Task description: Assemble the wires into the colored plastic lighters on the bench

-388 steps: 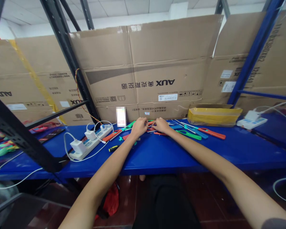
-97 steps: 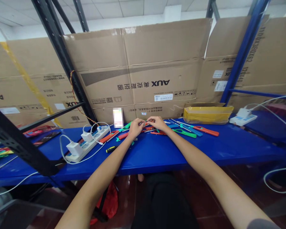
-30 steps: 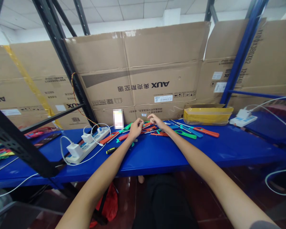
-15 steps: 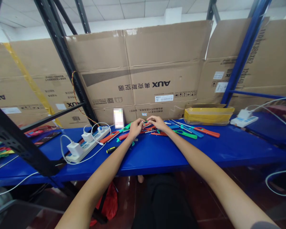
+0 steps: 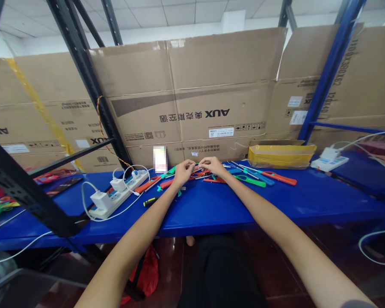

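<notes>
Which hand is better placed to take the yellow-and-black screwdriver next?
Left, probably. The left hand is closer to the screwdriver, and its forearm passes just beside it. The right hand is farther off, with the left hand between it and the screwdriver.

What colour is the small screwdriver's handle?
The handle is black and yellow, clearest in the head view.

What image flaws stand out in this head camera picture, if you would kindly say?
In the head view, wide-angle stretching splays the black rack upright and blue upright outward, a pixelated patch hides something by the cardboard, and lighting looks even.
</notes>
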The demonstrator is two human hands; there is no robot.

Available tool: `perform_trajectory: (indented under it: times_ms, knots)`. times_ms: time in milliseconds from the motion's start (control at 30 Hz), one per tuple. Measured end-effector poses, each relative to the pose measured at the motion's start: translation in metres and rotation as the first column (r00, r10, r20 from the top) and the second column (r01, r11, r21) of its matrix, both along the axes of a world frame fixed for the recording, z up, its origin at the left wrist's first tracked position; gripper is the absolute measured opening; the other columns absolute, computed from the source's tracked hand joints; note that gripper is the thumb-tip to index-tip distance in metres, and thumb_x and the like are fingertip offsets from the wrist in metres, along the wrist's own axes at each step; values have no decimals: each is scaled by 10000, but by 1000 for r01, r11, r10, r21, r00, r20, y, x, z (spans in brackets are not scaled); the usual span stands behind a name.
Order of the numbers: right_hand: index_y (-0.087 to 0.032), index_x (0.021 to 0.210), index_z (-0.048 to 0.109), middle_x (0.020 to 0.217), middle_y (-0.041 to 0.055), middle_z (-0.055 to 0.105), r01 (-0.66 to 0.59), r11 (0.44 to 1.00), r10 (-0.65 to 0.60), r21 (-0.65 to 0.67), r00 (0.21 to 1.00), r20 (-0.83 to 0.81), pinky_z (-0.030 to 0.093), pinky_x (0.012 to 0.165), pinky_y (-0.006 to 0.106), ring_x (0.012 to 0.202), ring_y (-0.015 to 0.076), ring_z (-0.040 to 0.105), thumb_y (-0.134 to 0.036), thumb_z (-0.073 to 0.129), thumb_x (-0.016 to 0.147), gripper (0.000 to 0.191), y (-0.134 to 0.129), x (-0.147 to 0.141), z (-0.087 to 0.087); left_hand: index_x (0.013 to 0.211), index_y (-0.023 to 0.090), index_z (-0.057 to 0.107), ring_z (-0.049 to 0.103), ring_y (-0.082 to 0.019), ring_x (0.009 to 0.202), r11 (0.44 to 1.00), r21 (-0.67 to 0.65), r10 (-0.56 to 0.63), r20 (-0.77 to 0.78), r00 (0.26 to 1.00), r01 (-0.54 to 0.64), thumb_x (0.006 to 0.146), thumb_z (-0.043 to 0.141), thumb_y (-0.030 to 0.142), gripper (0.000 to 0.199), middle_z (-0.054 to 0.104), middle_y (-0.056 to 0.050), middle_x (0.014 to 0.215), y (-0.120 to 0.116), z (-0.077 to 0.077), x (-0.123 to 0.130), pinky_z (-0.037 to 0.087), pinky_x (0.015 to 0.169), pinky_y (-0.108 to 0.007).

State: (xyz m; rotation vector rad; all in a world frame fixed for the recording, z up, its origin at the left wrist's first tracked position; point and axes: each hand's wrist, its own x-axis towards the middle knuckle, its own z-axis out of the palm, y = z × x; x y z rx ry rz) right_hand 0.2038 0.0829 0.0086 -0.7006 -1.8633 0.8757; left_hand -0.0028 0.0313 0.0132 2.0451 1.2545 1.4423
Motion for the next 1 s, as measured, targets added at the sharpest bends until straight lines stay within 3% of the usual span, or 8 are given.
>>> perform_trajectory:
  times_ms: [333, 567, 767, 1000]
  knots:
    - [-197, 992, 742, 907, 62, 831, -45, 998, 43, -33, 998, -42, 625, 819, 322, 852, 213, 794, -226, 721, 860, 137, 0, -3, -2, 1012, 207, 733, 727, -188, 731, 1000, 25, 15, -26, 1000, -14, 975, 588, 267, 160, 774, -10, 786, 0, 0, -1, 538, 740, -284]
    - [-213, 971, 634, 862, 44, 816, -20, 1000, 19, -12, 996, -83, 623, 760, 306, 764, 192, 779, -278, 728, 879, 147, -7, 0, 3, 995, 213, 690, 707, -166, 682, 999, 18, -32, 13, 999, 32, 967, 597, 266, 110, 768, 13, 782, 2, -1, -1, 535, 732, -272]
    - [-212, 988, 659, 854, 41, 809, -32, 999, 33, 20, 998, -44, 612, 746, 297, 781, 208, 791, -269, 711, 876, 136, -11, -2, 5, 937, 205, 737, 707, -189, 790, 995, 94, 22, -42, 999, -18, 948, 650, 280, 115, 773, -13, 848, 3, -1, -1, 539, 796, -289]
    - [-212, 1076, 702, 870, 30, 816, -18, 998, 18, 58, 1000, -4, 611, 774, 290, 805, 201, 799, -243, 695, 900, 179, -12, -4, 2, 939, 203, 751, 724, -201, 823, 996, 93, 0, -56, 998, 5, 951, 652, 257, 114, 792, -27, 886, 2, 0, -1, 547, 822, -305]
